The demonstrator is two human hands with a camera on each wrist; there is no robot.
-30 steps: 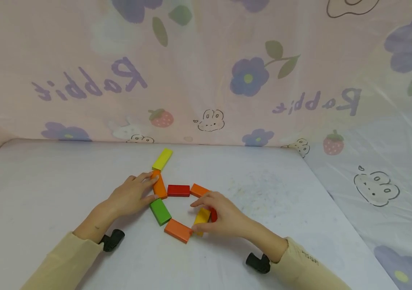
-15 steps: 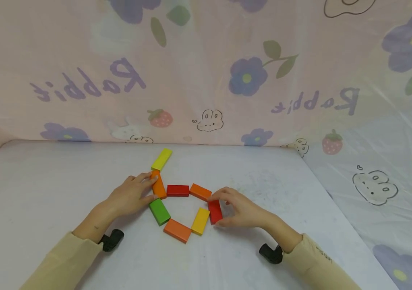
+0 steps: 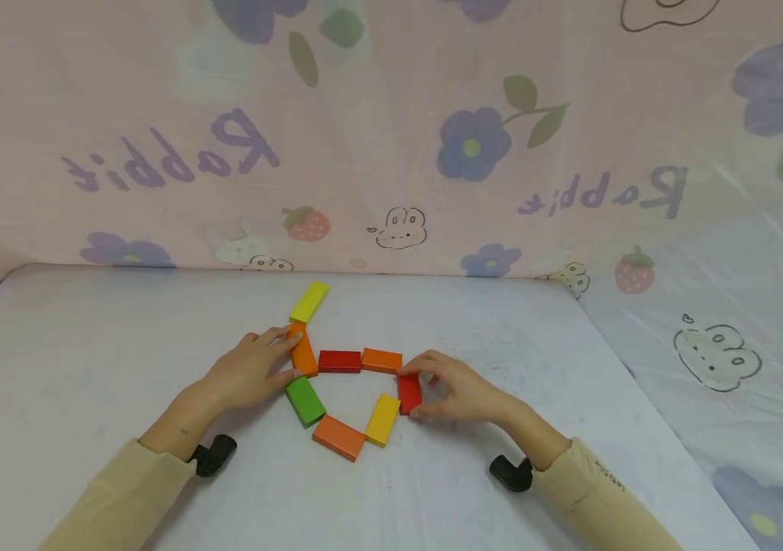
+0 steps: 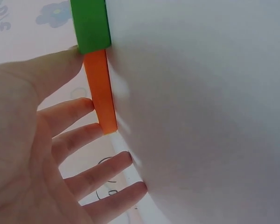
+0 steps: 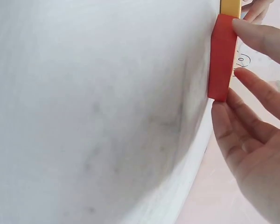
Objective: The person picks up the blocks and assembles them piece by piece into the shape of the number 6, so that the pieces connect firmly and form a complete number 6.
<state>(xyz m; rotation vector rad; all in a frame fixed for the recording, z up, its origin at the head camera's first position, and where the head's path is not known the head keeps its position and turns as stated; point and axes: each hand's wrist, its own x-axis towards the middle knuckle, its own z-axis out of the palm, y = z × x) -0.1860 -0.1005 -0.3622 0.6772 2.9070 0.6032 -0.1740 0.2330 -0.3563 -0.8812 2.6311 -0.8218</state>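
Note:
In the head view, my right hand pinches a red block by its ends, between thumb and fingers; the right wrist view shows the same red block. My left hand rests on a tilted orange block. In the left wrist view, its thumb touches where the green block meets the orange block, and two extended fingertips touch farther along. A second red block and an orange block lie in a row between the hands.
The green block, a light orange block and an amber block curve round the near side. A yellow block slants away at the back. The white table meets a printed curtain behind.
My right hand has gone from above the amber block to the red block at right, then pushed it slightly away. The neighbouring orange block has swung straight in line. My left hand stays put.

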